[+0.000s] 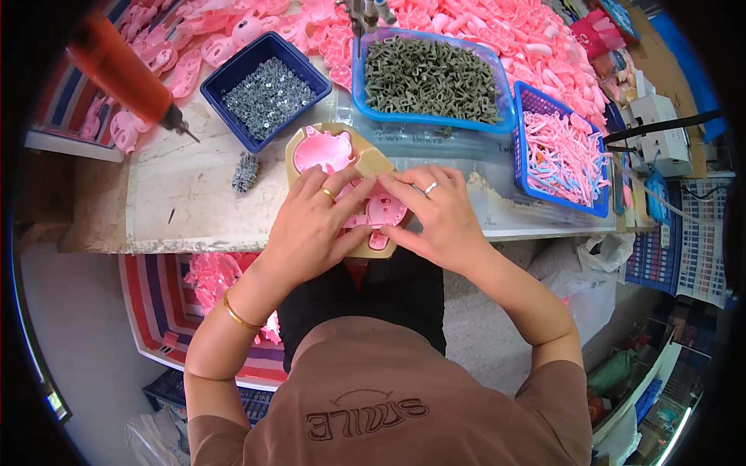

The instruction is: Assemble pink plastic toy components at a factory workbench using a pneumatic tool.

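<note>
A tan holding jig (359, 133) lies at the table's front edge, with a rounded pink plastic shell (322, 151) in its upper hollow. In its lower hollow sits a second pink plastic part (386, 208), partly covered by my fingers. My left hand (315, 221) bends over this part from the left, fingertips and thumb pressed on it. From the right, my right hand (443, 217) grips its other side, index finger at the top and thumb near the lower edge. The fingertips of both hands nearly meet over the part, so what lies beneath them is hidden.
A dark blue bin of small screws (266, 95) stands behind, with a small screw pile (245, 172) beside it. An orange screwdriver (128, 74) hangs at upper left. A blue tray of grey-green clips (431, 81), a basket of pink pieces (559, 155) and heaped pink shells (497, 31) lie beyond.
</note>
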`<state>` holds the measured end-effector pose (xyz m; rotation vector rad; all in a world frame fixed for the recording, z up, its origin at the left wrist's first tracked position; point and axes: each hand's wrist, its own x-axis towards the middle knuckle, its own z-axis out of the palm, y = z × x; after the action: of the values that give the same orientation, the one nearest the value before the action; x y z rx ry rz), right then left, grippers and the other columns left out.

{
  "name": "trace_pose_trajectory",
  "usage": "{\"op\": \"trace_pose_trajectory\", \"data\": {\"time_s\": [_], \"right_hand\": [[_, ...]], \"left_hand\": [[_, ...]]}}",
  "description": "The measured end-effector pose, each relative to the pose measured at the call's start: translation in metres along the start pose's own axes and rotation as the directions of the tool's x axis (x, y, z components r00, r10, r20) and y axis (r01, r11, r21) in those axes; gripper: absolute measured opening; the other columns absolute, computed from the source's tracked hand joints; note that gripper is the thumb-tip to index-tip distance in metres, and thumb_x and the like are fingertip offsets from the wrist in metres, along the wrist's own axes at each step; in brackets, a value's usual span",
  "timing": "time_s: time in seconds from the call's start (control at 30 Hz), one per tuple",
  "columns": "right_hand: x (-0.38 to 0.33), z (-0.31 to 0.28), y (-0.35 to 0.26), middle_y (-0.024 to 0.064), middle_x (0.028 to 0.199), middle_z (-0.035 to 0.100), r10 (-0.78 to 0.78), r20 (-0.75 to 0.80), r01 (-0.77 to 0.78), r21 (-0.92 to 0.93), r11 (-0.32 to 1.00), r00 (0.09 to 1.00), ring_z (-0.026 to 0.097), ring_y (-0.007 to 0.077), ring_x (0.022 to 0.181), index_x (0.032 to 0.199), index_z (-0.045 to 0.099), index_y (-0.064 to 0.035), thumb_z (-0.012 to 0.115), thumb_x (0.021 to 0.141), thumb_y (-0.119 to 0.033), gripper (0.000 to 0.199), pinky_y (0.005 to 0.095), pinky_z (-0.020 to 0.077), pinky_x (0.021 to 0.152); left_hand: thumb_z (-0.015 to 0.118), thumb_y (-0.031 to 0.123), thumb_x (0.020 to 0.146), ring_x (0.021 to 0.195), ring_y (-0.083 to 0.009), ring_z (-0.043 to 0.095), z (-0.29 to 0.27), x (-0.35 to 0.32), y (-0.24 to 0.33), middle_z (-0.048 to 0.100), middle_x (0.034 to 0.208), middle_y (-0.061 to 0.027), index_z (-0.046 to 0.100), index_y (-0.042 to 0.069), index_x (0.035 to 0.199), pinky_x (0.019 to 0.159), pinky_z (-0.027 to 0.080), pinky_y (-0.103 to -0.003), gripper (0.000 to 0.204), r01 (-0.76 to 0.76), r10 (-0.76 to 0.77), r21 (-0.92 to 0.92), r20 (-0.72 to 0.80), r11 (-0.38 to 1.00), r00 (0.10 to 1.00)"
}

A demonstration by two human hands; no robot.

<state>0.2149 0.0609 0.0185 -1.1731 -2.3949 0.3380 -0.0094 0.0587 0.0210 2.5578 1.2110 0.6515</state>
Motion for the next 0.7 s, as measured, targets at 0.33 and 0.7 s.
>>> {"op": "trace_pose_trajectory", "data": {"time_s": [0.33,0.7], "right_hand": [[0.021,-0.024,0.025,0.0088,0.106,0.066,0.089,0.168,-0.151,0.409,0.9,0.982,0.065,0.0274,0.097,0.111,0.07,-0.005,0.076,0.081,-0.017,0.033,0.0382,0.0491,0.088],[0.071,-0.035,0.154,0.0104,0.094,0.068,0.231,0.074,-0.231,-0.016,0.973,0.97,0.067,0.0213,0.084,0.111,0.068,-0.0039,0.063,0.088,-0.003,0.024,0.0316,0.0528,0.079]], "left_hand": [[0.075,0.024,0.078,0.106,-0.0354,0.05,0.005,-0.005,0.001,0.054,0.125,-0.0112,0.059,0.01,0.133,0.096,0.044,-0.045,0.059,0.059,-0.058,-0.018,0.026,0.998,0.998],[0.071,0.026,0.085,0.115,-0.0338,0.053,0.007,-0.005,0.006,0.054,0.127,-0.0136,0.056,0.006,0.133,0.108,0.037,-0.048,0.054,0.041,-0.042,0.024,0.016,0.999,0.999]]}}
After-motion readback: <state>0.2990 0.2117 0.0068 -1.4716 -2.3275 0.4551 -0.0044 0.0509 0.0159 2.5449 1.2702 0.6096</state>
